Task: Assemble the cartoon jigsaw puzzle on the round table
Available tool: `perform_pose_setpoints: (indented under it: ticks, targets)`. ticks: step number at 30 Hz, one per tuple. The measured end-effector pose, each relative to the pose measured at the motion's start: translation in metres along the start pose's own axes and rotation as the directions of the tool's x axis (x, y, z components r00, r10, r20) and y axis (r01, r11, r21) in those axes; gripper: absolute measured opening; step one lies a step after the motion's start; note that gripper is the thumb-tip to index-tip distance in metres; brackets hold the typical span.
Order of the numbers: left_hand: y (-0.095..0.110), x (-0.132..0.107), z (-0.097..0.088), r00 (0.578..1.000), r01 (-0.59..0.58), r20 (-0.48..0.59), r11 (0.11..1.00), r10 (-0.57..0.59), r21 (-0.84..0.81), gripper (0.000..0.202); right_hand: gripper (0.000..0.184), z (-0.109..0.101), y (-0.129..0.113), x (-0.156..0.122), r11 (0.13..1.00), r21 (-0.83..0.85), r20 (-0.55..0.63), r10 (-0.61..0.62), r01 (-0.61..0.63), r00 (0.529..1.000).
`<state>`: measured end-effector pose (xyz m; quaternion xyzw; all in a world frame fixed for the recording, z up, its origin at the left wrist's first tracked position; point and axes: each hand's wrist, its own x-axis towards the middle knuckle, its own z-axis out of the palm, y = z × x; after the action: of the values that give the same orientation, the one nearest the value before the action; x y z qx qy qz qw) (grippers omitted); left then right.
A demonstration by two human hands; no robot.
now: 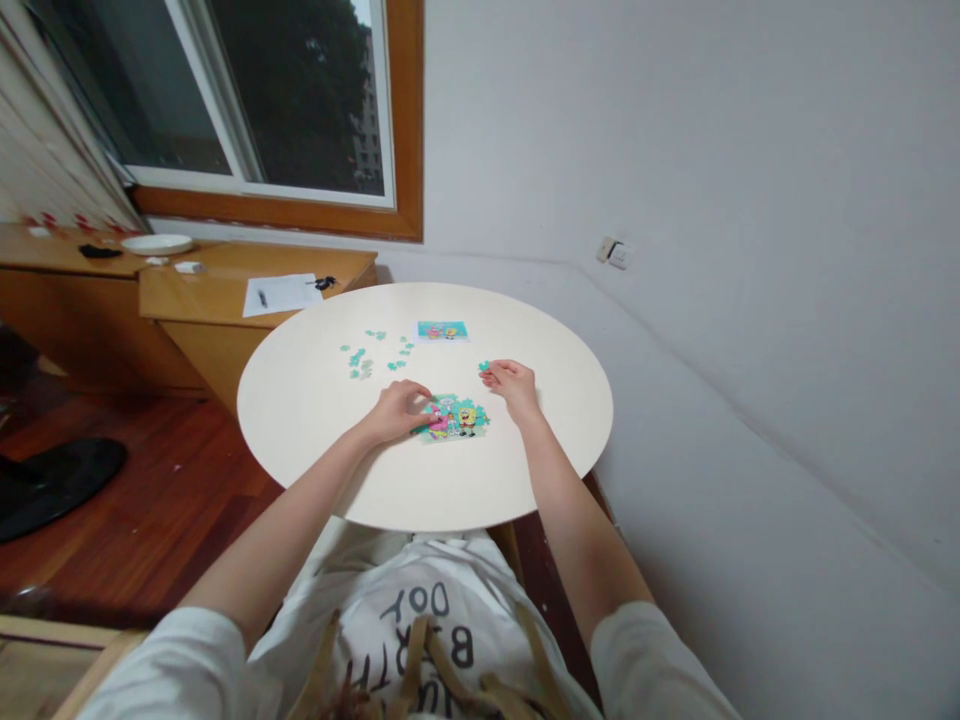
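Observation:
A partly joined cartoon jigsaw [459, 418] lies near the middle of the round white table [540, 470]. My left hand [399, 408] rests on the jigsaw's left edge, fingers curled and pressing down on it. My right hand [511, 382] sits just right of the jigsaw, fingers pinched on a small teal piece [484, 366]. Several loose teal pieces [375, 355] are scattered farther back on the left. A small reference picture [442, 330] lies flat behind the jigsaw.
A wooden cabinet [202, 300] stands behind the table on the left, with a sheet of paper [281, 294] and a white plate [156, 243] on it. A window is above it. White walls close in on the right.

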<state>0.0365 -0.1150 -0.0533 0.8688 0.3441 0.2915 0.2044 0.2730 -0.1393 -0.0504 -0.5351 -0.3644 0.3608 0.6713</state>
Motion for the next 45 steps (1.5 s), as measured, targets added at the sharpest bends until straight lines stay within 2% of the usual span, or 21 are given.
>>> perform_pose_setpoints:
  ticks: [5, 8, 21, 26, 31, 34, 36, 38, 40, 45]
  targets:
    - [0.004, -0.005, -0.003, 0.988, -0.082, 0.144, 0.987, 0.061, 0.141, 0.062, 0.013, 0.001, 0.0, 0.002, 0.999, 0.018, -0.036, 0.03, -0.029, 0.999]
    - [0.005, -0.006, -0.003, 0.979, -0.109, 0.188, 0.977, 0.074, 0.183, 0.067, 0.011, 0.0, 0.0, 0.003, 0.999, 0.001, -0.046, 0.038, -0.038, 0.998]
    - [-0.009, 0.002, 0.002, 0.998, -0.046, 0.037, 0.995, 0.043, 0.088, 0.033, 0.016, -0.003, 0.005, 0.008, 0.987, -0.161, -0.037, -0.004, -0.002, 0.999]
    - [-0.012, 0.002, 0.001, 1.0, -0.009, -0.012, 0.997, 0.01, 0.082, 0.028, 0.015, -0.002, 0.007, 0.008, 0.985, -0.171, -0.036, -0.002, -0.004, 0.999]
    - [-0.009, -0.002, -0.002, 0.997, -0.057, -0.056, 0.998, 0.055, -0.036, 0.032, 0.014, -0.001, 0.007, 0.007, 0.985, -0.172, -0.023, 0.001, -0.005, 1.0]
    - [0.0, -0.006, -0.003, 0.994, -0.08, 0.068, 0.997, 0.08, -0.007, 0.049, 0.012, -0.001, 0.008, 0.007, 0.985, -0.174, -0.007, 0.002, -0.003, 1.0]
    - [0.008, -0.008, -0.004, 0.971, -0.106, 0.226, 0.989, 0.081, 0.103, 0.061, 0.012, -0.001, 0.008, 0.006, 0.984, -0.176, 0.005, 0.0, 0.001, 1.0]
    - [0.014, -0.009, -0.005, 0.94, -0.12, 0.337, 0.97, 0.043, 0.212, 0.067, 0.012, -0.001, 0.009, 0.006, 0.984, -0.181, 0.015, -0.004, 0.006, 1.0]
    - [0.019, -0.01, -0.005, 0.929, -0.107, 0.369, 0.954, -0.005, 0.282, 0.066, 0.013, -0.001, 0.01, 0.006, 0.982, -0.188, 0.025, -0.01, 0.014, 1.0]
    - [0.021, -0.009, -0.003, 0.943, -0.04, 0.322, 0.937, -0.079, 0.346, 0.063, 0.016, -0.001, 0.012, 0.007, 0.976, -0.216, 0.063, -0.025, 0.038, 0.998]
